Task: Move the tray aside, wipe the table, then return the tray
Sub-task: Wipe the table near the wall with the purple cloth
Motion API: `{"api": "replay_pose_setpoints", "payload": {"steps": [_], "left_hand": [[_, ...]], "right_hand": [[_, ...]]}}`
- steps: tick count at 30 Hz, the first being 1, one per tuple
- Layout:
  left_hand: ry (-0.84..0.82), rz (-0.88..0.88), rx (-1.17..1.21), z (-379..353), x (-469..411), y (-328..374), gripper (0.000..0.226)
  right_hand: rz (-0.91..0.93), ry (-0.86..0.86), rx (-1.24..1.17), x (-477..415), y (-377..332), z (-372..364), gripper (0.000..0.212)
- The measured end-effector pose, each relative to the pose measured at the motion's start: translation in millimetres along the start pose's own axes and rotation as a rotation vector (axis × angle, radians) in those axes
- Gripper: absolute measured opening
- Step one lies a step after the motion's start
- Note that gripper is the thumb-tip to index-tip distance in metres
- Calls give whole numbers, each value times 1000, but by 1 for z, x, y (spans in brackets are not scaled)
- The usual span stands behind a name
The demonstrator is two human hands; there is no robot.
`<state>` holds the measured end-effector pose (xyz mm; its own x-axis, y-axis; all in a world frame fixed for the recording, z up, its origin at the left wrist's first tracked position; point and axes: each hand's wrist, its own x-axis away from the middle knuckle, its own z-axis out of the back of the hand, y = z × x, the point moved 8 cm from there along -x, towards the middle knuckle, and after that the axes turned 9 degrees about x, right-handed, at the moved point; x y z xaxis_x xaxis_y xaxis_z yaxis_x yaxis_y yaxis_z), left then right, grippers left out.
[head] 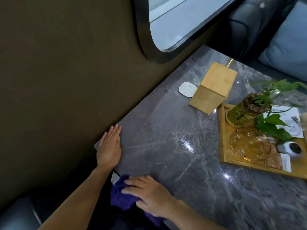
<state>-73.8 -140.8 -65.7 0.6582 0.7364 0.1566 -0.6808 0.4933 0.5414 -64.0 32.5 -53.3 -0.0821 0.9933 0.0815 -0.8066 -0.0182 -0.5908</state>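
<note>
A grey marble table (174,140) runs along a dark wall. My right hand (146,193) presses a purple cloth (122,195) flat at the table's near edge, the cloth hanging partly over it. My left hand (108,146) lies flat with fingers together on the table's near left corner, holding nothing. The wooden tray (223,141) sits at the right side of the table. It carries a glass vase with a green plant (244,110), an amber glass dish (249,145), paper cards and a small metal tin.
A wooden box (214,87) stands upright beyond the tray, with a small white square device (186,89) beside it near the wall. A rounded window (174,22) is set in the wall. A dark sofa with a grey cushion (287,44) lies behind the table.
</note>
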Motion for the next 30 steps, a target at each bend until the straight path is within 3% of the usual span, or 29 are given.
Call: {"api": "replay_pose_setpoints", "payload": {"steps": [3, 6, 11, 16, 20, 24, 30], "left_hand": [[-9, 15, -8, -1, -1, -1, 44], [-12, 22, -56, -3, -3, -2, 46], [41, -40, -98, -4, 0, 1, 46], [60, -56, -75, -3, 1, 1, 46], [66, -58, -82, -4, 1, 1, 46], [84, -46, -86, -2, 2, 2, 46], [53, -43, -94, -1, 3, 6, 48]], "right_hand": [[-96, -58, -272, 3, 10, 21, 51], [-262, 132, -360, 12, 52, 85, 55], [-529, 410, -29, 40, 167, 173, 60], [-756, 357, 291, 63, 219, 162, 59], [-836, 391, 257, 56, 215, 149, 52], [-720, 407, 155, 39, 169, 122, 50], [-410, 263, 126, 18, 64, 47, 50]]}}
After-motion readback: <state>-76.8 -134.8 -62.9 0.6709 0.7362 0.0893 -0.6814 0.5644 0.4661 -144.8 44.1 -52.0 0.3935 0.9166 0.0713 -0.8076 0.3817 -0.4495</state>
